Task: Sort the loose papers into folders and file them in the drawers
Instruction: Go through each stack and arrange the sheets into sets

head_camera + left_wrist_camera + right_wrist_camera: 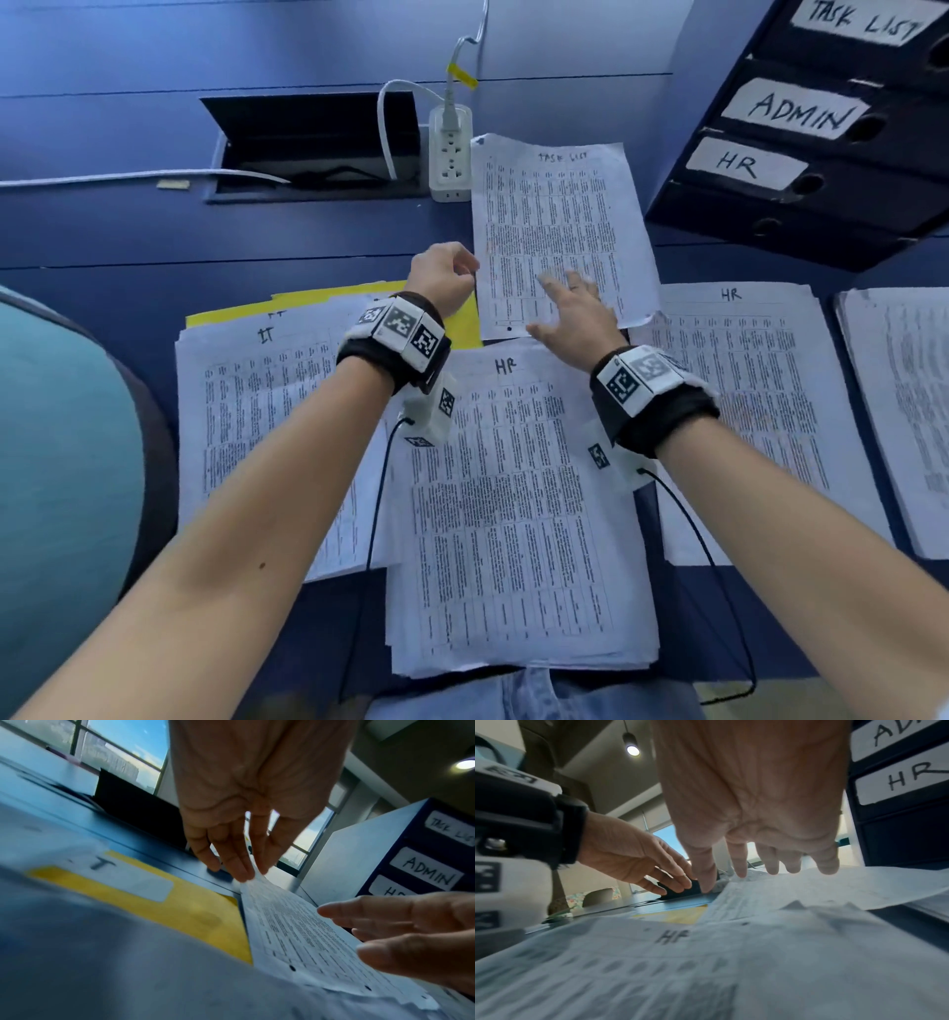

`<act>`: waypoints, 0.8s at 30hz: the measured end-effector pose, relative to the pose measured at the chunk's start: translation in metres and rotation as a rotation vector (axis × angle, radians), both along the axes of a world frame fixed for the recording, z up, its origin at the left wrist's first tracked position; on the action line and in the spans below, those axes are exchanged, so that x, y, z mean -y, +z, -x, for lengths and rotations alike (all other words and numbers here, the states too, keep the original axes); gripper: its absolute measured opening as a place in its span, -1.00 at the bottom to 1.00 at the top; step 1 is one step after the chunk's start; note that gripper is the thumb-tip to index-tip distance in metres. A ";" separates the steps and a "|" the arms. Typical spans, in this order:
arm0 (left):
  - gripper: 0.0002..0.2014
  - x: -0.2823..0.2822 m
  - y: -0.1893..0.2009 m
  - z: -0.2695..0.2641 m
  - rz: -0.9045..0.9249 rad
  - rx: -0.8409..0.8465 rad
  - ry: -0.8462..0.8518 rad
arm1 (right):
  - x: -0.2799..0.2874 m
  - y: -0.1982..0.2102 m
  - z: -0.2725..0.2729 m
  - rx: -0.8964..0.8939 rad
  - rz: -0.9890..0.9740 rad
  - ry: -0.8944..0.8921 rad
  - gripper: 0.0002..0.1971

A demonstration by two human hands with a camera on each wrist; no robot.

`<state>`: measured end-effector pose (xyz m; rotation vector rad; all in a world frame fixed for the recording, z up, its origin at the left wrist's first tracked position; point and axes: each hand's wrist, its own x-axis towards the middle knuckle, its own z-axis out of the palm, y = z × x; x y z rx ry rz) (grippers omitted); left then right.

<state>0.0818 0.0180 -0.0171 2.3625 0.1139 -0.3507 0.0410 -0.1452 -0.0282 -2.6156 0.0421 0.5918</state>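
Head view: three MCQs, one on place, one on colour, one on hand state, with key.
1. Where does the TASK LIST sheet lie?
A. Right of the power strip
B. In a drawer
C. On the yellow folder

2. What colour is the folder under the IT pile?
A. Red
B. Yellow
C. Green

3. What is the left hand doing?
A. Hanging idle
B. Pressing the HR pile
C. Pinching the sheet's left edge

Key: 1 A, its top corner sits beside the strip. 2 B, yellow shows past the pile. 3 C, in the left wrist view the fingers pinch the edge.

A blue desk (pixel 128 231) carries the paper stacks (pixel 513 514) along its near edge. A power strip (pixel 450 154) lies toward its far edge, drawer unit (pixel 821 154) at the far right corner.
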 end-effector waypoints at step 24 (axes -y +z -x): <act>-0.65 -0.042 -0.010 0.109 -0.359 0.207 -0.353 | -0.049 -0.025 0.112 0.218 0.144 0.153 -0.56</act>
